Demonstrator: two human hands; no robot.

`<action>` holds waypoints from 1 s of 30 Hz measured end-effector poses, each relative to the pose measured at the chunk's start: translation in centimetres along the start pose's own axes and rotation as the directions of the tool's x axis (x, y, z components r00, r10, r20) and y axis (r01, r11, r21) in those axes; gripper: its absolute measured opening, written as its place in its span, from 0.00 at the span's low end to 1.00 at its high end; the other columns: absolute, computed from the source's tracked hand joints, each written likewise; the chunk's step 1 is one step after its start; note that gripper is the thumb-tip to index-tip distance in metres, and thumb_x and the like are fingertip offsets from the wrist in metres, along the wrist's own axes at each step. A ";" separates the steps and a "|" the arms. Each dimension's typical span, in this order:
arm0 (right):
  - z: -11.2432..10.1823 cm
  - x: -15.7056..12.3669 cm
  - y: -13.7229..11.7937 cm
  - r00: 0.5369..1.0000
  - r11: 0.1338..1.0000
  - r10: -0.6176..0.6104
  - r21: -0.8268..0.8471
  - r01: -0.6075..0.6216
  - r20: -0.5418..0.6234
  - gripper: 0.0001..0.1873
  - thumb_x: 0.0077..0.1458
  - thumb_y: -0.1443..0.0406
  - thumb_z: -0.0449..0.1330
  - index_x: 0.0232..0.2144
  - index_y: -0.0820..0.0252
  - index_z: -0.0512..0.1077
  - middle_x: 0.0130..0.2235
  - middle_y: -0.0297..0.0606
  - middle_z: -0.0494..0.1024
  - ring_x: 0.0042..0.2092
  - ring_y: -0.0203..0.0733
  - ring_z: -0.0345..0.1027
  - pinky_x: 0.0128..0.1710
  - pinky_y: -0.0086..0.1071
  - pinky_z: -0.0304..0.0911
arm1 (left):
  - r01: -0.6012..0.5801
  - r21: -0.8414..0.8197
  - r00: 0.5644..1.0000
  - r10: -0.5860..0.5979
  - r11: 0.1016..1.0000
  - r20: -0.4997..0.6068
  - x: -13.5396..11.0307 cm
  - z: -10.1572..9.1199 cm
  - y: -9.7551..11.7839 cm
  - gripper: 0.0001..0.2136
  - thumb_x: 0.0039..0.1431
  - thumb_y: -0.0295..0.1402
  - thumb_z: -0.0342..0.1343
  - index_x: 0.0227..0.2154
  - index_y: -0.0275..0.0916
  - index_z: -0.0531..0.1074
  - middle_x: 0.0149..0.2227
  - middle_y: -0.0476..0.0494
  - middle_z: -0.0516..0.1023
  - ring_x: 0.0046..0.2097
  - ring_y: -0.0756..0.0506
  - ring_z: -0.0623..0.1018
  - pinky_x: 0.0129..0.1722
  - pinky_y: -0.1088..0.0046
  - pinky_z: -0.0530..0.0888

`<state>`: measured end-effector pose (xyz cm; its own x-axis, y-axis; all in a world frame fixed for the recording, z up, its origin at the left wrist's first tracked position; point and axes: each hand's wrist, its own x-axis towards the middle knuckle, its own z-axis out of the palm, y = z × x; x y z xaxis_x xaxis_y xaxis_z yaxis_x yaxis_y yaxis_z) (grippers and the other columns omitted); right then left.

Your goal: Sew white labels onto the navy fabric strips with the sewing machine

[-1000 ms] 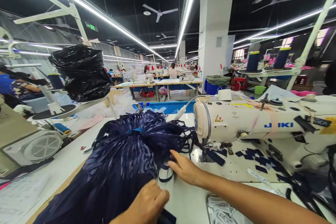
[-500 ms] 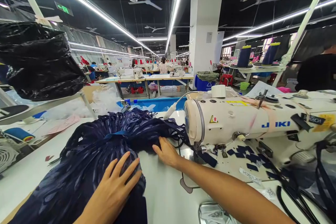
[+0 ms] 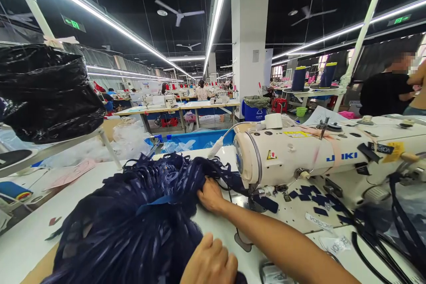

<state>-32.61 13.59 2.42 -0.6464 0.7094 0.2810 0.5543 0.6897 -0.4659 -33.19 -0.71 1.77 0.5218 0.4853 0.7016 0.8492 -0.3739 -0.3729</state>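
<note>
A large heap of navy fabric [image 3: 133, 222], sheer and full of strap-like strips, spreads over the white sewing table [image 3: 29, 230]. My left hand [image 3: 210, 261] is a closed fist low in the view, with navy cloth showing at both sides of it. Farther forward, my right hand [image 3: 211, 196] grips the narrow end of the heap, its fingertips hidden in the strips. From there the strips run right, to the needle area of a white sewing machine [image 3: 286, 155]. A brighter blue band [image 3: 155, 204] lies across the heap.
Small navy fabric pieces [image 3: 309, 195] and printed labels [image 3: 319, 222] lie on the machine bed. A black plastic bag [image 3: 49, 93] hangs at left. Black cords [image 3: 376, 253] curl at lower right. Beyond the table stand a blue bin [image 3: 254, 108] and a co-worker [image 3: 382, 91].
My left hand has moved right and down from lying spread on the fabric and has closed. The heap has shifted and bunched. My right hand has closed on the strips.
</note>
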 end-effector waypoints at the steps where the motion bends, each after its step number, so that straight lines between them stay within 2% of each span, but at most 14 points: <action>1: 0.1 0.5 -0.1 1.000 1.000 0.021 -0.007 -0.021 -0.002 0.15 0.54 0.68 0.49 0.43 0.67 0.68 0.45 0.46 0.70 0.47 0.50 0.60 0.48 0.37 0.55 | 0.029 -0.010 0.998 -0.028 1.000 0.054 0.7 0.4 -0.3 0.12 0.50 0.22 0.49 0.15 0.38 0.58 0.14 0.50 0.62 0.21 0.49 0.58 0.28 0.69 0.53; 4: 0.2 1.8 -0.1 0.997 0.997 0.078 -0.010 -0.078 -0.006 0.16 0.54 0.68 0.49 0.43 0.72 0.68 0.45 0.51 0.69 0.48 0.51 0.60 0.48 0.37 0.54 | 0.085 -0.015 0.985 -0.082 0.996 0.150 2.2 1.5 -1.9 0.08 0.41 0.25 0.57 0.17 0.38 0.62 0.18 0.51 0.67 0.23 0.48 0.63 0.29 0.69 0.54; 8: 0.0 2.2 0.1 0.994 0.993 0.109 0.032 -0.110 0.009 0.16 0.54 0.67 0.51 0.43 0.73 0.68 0.45 0.52 0.69 0.49 0.49 0.60 0.48 0.34 0.54 | 0.124 -0.030 0.976 -0.116 0.992 0.184 2.5 2.3 -3.6 0.09 0.40 0.27 0.59 0.20 0.38 0.63 0.21 0.51 0.69 0.27 0.47 0.66 0.30 0.69 0.55; 12: -0.7 1.6 0.0 0.993 0.990 0.110 0.088 -0.113 0.045 0.17 0.54 0.66 0.53 0.45 0.71 0.67 0.46 0.51 0.70 0.48 0.47 0.63 0.46 0.32 0.56 | 0.103 -0.071 0.989 -0.095 0.992 0.114 1.5 2.1 -4.5 0.07 0.41 0.25 0.57 0.20 0.38 0.62 0.23 0.50 0.68 0.28 0.48 0.65 0.29 0.69 0.56; 17: -2.7 -0.2 -0.4 0.990 0.985 0.093 0.137 -0.107 0.110 0.15 0.54 0.64 0.54 0.40 0.69 0.70 0.44 0.50 0.72 0.45 0.48 0.66 0.44 0.33 0.59 | 0.064 -0.052 0.998 -0.063 0.997 0.022 0.6 1.7 -5.1 0.05 0.44 0.21 0.49 0.23 0.37 0.65 0.25 0.48 0.69 0.30 0.47 0.66 0.32 0.69 0.59; 20: -5.0 -2.9 -0.5 0.988 0.982 0.060 0.168 -0.083 0.139 0.14 0.57 0.66 0.50 0.42 0.68 0.71 0.44 0.47 0.73 0.46 0.45 0.66 0.45 0.32 0.59 | 0.013 -0.012 1.000 -0.013 1.000 0.018 0.6 1.3 -5.2 0.07 0.48 0.21 0.46 0.25 0.36 0.67 0.27 0.46 0.70 0.32 0.46 0.67 0.34 0.69 0.60; 24: -9.1 -9.2 0.3 0.978 0.982 -0.008 0.187 -0.032 0.207 0.17 0.56 0.67 0.50 0.46 0.68 0.69 0.48 0.47 0.70 0.49 0.44 0.64 0.48 0.32 0.58 | -0.040 0.029 0.999 0.039 0.999 0.016 1.1 0.2 -4.7 0.10 0.54 0.21 0.42 0.27 0.35 0.68 0.29 0.44 0.72 0.34 0.46 0.69 0.35 0.68 0.61; 28: -13.9 -16.3 3.3 0.967 0.975 -0.128 0.207 0.082 0.220 0.16 0.53 0.64 0.53 0.44 0.62 0.71 0.46 0.42 0.72 0.49 0.45 0.63 0.50 0.35 0.56 | -0.047 -0.041 0.999 0.048 0.998 0.023 2.2 -1.7 -2.4 0.12 0.54 0.18 0.42 0.28 0.37 0.68 0.31 0.45 0.73 0.37 0.46 0.70 0.39 0.67 0.61; 30: -16.4 -19.1 5.6 0.972 0.975 -0.138 0.201 0.099 0.191 0.16 0.53 0.63 0.52 0.43 0.62 0.72 0.45 0.43 0.72 0.48 0.46 0.64 0.49 0.36 0.57 | -0.050 -0.136 0.998 0.055 0.989 0.034 2.6 -2.9 -0.6 0.13 0.52 0.16 0.40 0.26 0.36 0.67 0.29 0.46 0.72 0.34 0.48 0.69 0.37 0.69 0.61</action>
<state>-8.57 6.35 8.20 -0.8046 0.5667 0.1772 0.3708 0.7128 -0.5954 -32.58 -1.50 5.61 0.5700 0.4906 0.6591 0.8032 -0.5016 -0.3213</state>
